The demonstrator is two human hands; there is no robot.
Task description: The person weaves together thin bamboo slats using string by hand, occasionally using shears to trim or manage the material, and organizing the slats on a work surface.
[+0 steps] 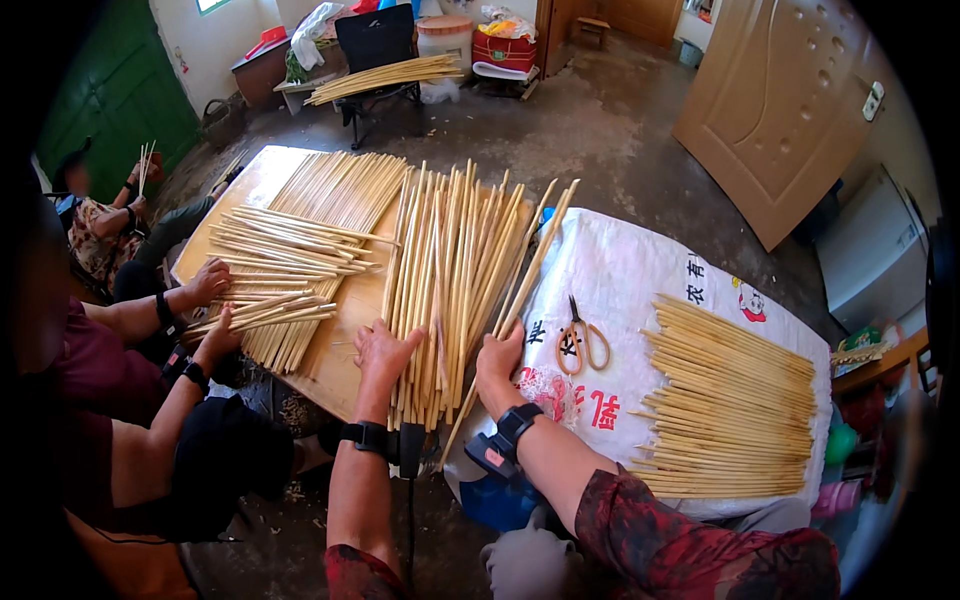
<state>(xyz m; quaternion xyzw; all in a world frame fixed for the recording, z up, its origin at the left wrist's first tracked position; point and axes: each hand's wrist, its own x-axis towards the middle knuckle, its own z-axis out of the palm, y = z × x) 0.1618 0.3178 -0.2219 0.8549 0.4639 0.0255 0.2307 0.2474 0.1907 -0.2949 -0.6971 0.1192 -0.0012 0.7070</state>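
Note:
A large pile of pale peeled sticks (445, 265) lies lengthwise on a wooden board (355, 320). My left hand (385, 350) rests at the pile's near left edge, fingers apart, touching the board and outer sticks. My right hand (498, 358) is closed round a few long sticks (540, 260) along the pile's right side, their tips angled away to the upper right. Beside it, orange-handled scissors (582, 345) lie on a white woven sack (610, 250), left of a neatly spread row of sticks (730, 400).
A co-worker's hands (212, 300) handle sticks (280, 310) on the board's left; another person (110, 225) sits farther back holding thin sticks. A black chair (375, 45) bearing sticks, a brown door (760, 120) and a white appliance (870, 250) stand around.

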